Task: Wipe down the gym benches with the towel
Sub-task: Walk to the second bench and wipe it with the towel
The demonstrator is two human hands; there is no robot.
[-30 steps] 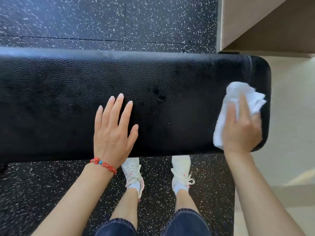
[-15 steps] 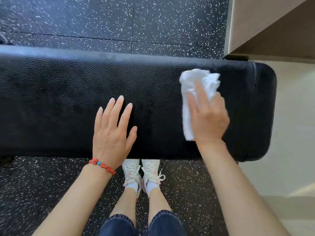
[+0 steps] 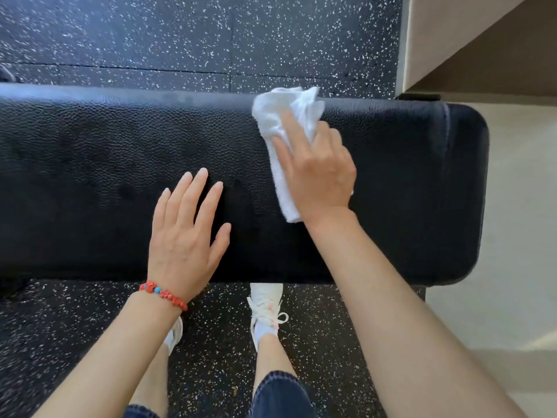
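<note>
A black padded gym bench (image 3: 90, 164) with a pebbled surface runs across the view, its rounded end at the right. My right hand (image 3: 316, 173) presses a crumpled white towel (image 3: 286, 116) flat onto the pad, near the far edge and right of centre. The towel sticks out past my fingertips and trails back under my palm. My left hand (image 3: 187, 233) lies flat on the pad near the front edge, fingers spread, holding nothing. A red bead bracelet circles its wrist.
Black speckled rubber flooring (image 3: 180, 34) lies in front of and behind the bench. A beige wall or cabinet (image 3: 482, 40) stands at the upper right over pale flooring (image 3: 518, 206). My feet in white sneakers (image 3: 266, 309) stand close to the bench's front edge.
My right hand has slid the towel leftwards from the bench's right end toward the middle and up to the far edge. The left hand has stayed flat on the pad.
</note>
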